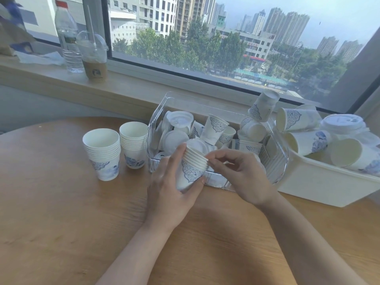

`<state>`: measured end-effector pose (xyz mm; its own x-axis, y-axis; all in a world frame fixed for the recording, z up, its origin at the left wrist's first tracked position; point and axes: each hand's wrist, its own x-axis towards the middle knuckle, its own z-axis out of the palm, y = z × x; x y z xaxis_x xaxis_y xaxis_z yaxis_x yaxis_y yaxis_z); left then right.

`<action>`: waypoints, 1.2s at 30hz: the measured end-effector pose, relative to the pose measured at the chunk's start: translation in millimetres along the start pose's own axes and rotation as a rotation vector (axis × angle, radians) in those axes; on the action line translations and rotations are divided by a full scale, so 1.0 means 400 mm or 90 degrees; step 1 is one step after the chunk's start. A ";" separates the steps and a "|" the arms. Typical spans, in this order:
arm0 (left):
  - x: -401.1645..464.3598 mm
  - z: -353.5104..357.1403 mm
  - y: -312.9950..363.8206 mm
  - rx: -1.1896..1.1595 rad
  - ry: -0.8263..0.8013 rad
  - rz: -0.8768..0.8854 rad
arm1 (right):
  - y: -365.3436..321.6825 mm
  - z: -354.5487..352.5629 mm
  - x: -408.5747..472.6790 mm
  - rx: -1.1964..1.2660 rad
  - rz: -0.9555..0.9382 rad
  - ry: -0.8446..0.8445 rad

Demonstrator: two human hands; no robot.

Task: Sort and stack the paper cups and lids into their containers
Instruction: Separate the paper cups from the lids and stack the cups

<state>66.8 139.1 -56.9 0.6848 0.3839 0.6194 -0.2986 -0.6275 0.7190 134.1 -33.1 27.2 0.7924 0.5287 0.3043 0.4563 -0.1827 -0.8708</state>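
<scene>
So the small nested stack of paper cups (192, 168) is up off the bench (61, 212), dead centre of the view, tipped so the rims lean toward 1 o'clock. The left hand (170, 190) has it wrapped from the 9 o'clock side, thumb up by the rims, fingertips curling round the base, so that grip is closed snug on the stack. The right hand (236, 173) comes in from 3 o'clock, and its fingers are bent with the tips touching the top rims; looks like a light pinch on the rim edge, though I can't tell how firmly.

Right behind the hands, at 12 o'clock, sits a clear plastic bin (156, 118) with a jumble of loose cups and white lids (176, 138) inside, some cups upright, some on their sides. One cup (216, 128) stands tilted in the middle of it. Over at 2 o'clock a white tub (320, 186) sits just beside the clear bin, piled with more cups lying sideways and a stack of lids (343, 122) at its far end.

At 10 o'clock from the hands, two tidy stacks stand upright on the bench: the nearer cup stack (102, 153) and the farther cup stack (133, 147), close to each other, the farther one almost against the clear bin.

Way back at 11 o'clock on the windowsill (127, 83) there's a water bottle (67, 38) and a dome-lidded drink cup (93, 56).
</scene>
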 end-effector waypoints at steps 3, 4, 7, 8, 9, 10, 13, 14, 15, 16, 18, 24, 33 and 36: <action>-0.002 -0.001 0.002 -0.007 0.010 -0.008 | -0.005 -0.003 0.014 -0.021 0.011 0.003; -0.003 -0.001 0.002 -0.009 0.013 -0.011 | -0.004 -0.007 0.024 -0.042 0.017 0.022; -0.002 -0.003 -0.001 -0.019 0.013 -0.030 | 0.012 -0.029 0.069 -0.157 0.045 0.143; -0.003 -0.004 -0.001 -0.021 0.012 -0.036 | 0.019 -0.037 0.087 -0.198 0.059 0.179; -0.003 -0.004 -0.001 -0.021 0.013 -0.039 | 0.026 -0.043 0.105 -0.228 0.076 0.200; -0.004 -0.004 -0.002 -0.018 0.015 -0.040 | 0.034 -0.046 0.122 -0.244 0.093 0.210; -0.003 -0.001 -0.002 -0.011 0.023 -0.040 | 0.053 -0.047 0.172 -0.274 0.121 0.224; -0.002 0.001 -0.003 -0.011 0.024 -0.040 | 0.056 -0.045 0.187 -0.286 0.125 0.229; -0.001 0.002 -0.004 -0.013 0.024 -0.040 | 0.058 -0.042 0.201 -0.298 0.131 0.233; 0.000 0.003 -0.006 -0.016 0.024 -0.038 | 0.060 -0.039 0.212 -0.309 0.140 0.235; -0.001 0.003 -0.009 -0.017 0.025 -0.031 | 0.065 -0.033 0.232 -0.318 0.160 0.243; 0.000 0.005 -0.012 -0.018 0.033 -0.026 | 0.075 -0.015 0.247 -0.257 0.199 0.291; 0.001 0.001 -0.004 -0.011 0.022 -0.016 | -0.025 -0.022 0.166 0.026 0.074 0.285; -0.001 -0.003 0.001 -0.012 0.019 -0.018 | -0.066 -0.020 0.125 0.081 0.039 0.199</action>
<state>65.9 139.6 -56.5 0.6728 0.4220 0.6076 -0.2919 -0.6032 0.7422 164.8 -8.5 68.4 0.9114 0.2368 0.3367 0.3658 -0.0911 -0.9262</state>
